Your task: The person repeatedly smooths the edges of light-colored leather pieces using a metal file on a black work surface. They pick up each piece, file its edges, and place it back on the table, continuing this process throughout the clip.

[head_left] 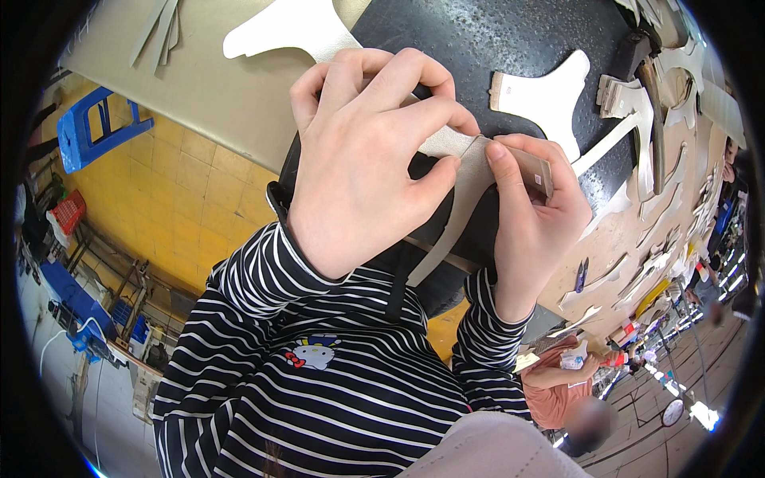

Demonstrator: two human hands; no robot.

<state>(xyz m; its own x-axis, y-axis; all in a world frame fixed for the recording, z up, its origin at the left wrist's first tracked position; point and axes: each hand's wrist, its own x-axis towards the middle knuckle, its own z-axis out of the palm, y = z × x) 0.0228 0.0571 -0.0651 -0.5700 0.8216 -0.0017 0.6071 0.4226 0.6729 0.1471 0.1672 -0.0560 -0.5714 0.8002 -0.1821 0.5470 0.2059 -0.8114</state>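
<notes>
Cream strip (pixel 464 205) is being clamped by fingers of the left hand (pixel 368 151) and right hand (pixel 540 195), its length trailing bodyward between.

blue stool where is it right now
In the head view, the blue stool is at the upper left, on the yellow floor beside the edge of the beige tabletop, left of the left hand.

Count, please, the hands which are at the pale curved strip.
2. The left hand is at the upper left of the pale curved strip; the right hand pinches at its upper right. No other hand shows there.
</notes>
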